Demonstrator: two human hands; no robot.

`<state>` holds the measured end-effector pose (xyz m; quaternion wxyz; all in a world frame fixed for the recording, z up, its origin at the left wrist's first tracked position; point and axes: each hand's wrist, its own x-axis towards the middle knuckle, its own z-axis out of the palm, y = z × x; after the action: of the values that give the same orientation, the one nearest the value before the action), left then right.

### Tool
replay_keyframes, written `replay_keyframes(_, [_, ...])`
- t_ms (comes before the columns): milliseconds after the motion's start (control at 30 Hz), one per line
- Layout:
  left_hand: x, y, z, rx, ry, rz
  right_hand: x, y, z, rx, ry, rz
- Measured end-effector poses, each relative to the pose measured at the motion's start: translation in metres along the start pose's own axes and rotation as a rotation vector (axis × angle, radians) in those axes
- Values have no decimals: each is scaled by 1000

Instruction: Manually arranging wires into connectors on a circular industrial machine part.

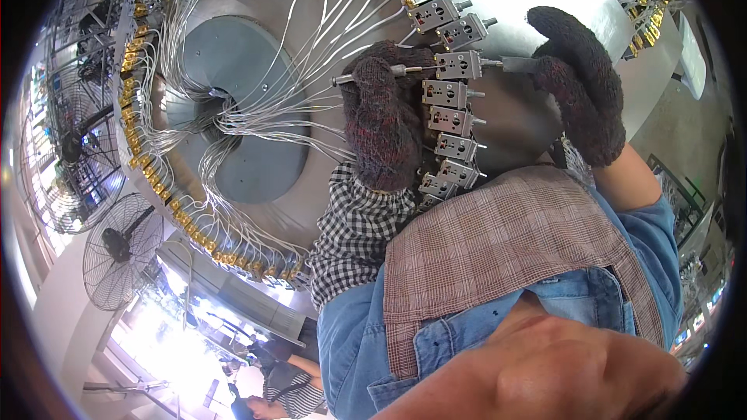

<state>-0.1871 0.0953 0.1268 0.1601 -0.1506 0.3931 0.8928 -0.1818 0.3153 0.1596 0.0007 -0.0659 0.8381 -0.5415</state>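
Note:
My left hand (pixel 381 120), in a dark knitted glove, is closed round a slim metal rod-like tool (pixel 401 70), perhaps a screwdriver. Its thin tip reaches a small silver metal switch unit (pixel 457 65) with a threaded shaft on its right side. My right hand (pixel 583 82), gloved the same way, grips a short grey tool (pixel 518 64) whose end meets that shaft. One thick gloved part of this hand stands apart above the grip. Similar silver units (pixel 447 94) line the curved edge above and below. How the fingers wrap the grey tool is partly hidden.
White wires (pixel 257 120) fan from a hole in the grey central disc (pixel 261 175) of a large round table. Brass-coloured terminals (pixel 183 218) ring its far rim. A standing fan (pixel 117 245) is at left; another person (pixel 292 385) is at lower left.

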Motion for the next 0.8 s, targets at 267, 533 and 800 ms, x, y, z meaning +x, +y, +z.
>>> replay_keyframes(267, [-1, 5, 0, -74, -158, -65, -2, -2, -4, -3, -70, -64])
replay_keyframes(533, [-6, 12, -12, -23, 8, 136, -23, 7, 3, 221, 54, 175])
replay_keyframes(800, [-17, 17, -16, 84, 97, 63, -40, 8, 26, 484, 102, 255])
